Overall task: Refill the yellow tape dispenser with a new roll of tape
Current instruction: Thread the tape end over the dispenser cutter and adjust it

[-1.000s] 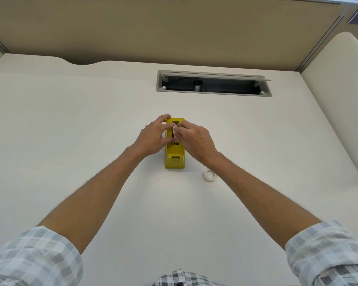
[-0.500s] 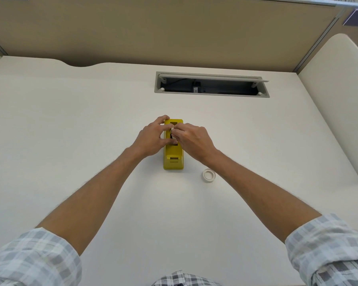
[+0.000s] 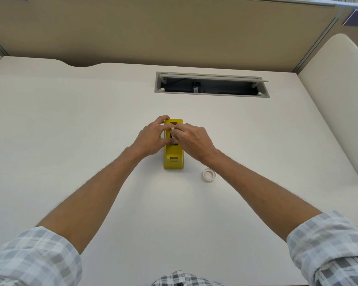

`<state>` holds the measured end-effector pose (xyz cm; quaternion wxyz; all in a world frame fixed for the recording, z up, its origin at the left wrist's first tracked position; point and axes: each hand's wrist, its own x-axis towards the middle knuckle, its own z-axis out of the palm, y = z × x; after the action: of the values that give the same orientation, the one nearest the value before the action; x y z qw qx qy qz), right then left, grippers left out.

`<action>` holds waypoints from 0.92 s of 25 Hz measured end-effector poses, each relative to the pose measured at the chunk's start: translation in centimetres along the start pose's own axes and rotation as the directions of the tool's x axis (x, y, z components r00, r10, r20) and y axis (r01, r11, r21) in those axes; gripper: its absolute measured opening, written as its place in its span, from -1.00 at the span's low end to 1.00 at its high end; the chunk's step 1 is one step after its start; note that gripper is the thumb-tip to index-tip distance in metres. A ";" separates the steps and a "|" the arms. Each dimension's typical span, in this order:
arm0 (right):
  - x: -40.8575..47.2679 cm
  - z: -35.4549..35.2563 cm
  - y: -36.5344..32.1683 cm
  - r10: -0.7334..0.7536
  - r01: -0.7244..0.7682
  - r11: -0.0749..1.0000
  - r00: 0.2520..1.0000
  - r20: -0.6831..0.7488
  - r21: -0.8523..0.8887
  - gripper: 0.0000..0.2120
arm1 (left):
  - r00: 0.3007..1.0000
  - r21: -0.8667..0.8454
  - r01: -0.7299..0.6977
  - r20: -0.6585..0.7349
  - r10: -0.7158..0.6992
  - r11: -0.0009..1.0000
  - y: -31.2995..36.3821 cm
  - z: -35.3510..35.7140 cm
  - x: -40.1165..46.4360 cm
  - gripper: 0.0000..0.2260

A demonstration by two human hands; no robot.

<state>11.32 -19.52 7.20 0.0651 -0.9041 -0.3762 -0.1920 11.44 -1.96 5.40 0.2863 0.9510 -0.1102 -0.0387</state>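
Note:
The yellow tape dispenser (image 3: 173, 159) stands lengthwise at the middle of the white desk (image 3: 70, 124). My left hand (image 3: 151, 139) clasps its left side, fingers curled over the far end. My right hand (image 3: 191, 141) comes in from the right, its fingertips pinching a small white piece, apparently the tape roll (image 3: 171, 127), at the dispenser's middle slot. Most of that roll and the slot are hidden by my fingers. A small white ring (image 3: 208, 174) lies flat on the desk just right of the dispenser's near end, touched by neither hand.
An open cable tray (image 3: 211, 87) with a raised lid is sunk into the desk behind the dispenser. A tan partition (image 3: 174, 29) closes the back. A cream side panel (image 3: 339, 89) stands at the right.
Both hands stay on the dispenser's middle slot with only small finger shifts. The dispenser and the white ring have not moved.

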 end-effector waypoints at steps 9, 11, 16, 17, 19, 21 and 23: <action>0.2 -0.2 0.0 -0.023 0.023 0.999 0.999 -0.021 -0.042 -0.89 | 1.000 0.002 0.001 0.008 -0.002 1.000 -0.1 -0.1 0.1 -0.57; 0.1 0.0 0.1 -0.061 0.059 0.998 0.996 -0.061 -0.035 -0.87 | 1.000 -0.007 0.001 0.004 -0.001 1.000 -0.2 -0.1 0.1 -0.58; -0.5 0.7 0.2 -0.075 0.072 0.997 0.990 -0.118 -0.030 -0.90 | 1.000 -0.001 0.000 -0.013 0.000 1.000 -0.4 0.3 0.2 -0.59; -0.6 0.7 0.1 -0.063 0.061 0.998 0.991 -0.115 -0.022 -0.91 | 1.000 0.000 0.003 -0.015 -0.003 1.000 -0.5 0.3 0.2 -0.60; -0.8 0.7 -0.4 0.076 -0.069 0.994 0.994 -0.080 0.085 -0.93 | 1.000 -0.011 -0.003 -0.022 0.003 1.000 -0.5 0.4 0.1 -0.61; -0.8 0.7 -1.1 0.406 -0.385 0.862 0.914 0.006 0.330 -0.88 | 0.998 -0.058 0.003 -0.058 -0.007 0.998 -0.3 0.6 -0.2 -0.61; -0.6 0.9 -1.7 0.651 -0.619 0.590 0.745 0.148 0.518 -0.78 | 0.994 -0.124 0.027 -0.103 -0.040 0.992 -0.2 0.9 -0.5 -0.58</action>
<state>9.95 -18.47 6.12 0.3896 -0.9161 -0.0650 -0.0689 10.86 -2.20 4.57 0.3486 0.9342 -0.0764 0.0000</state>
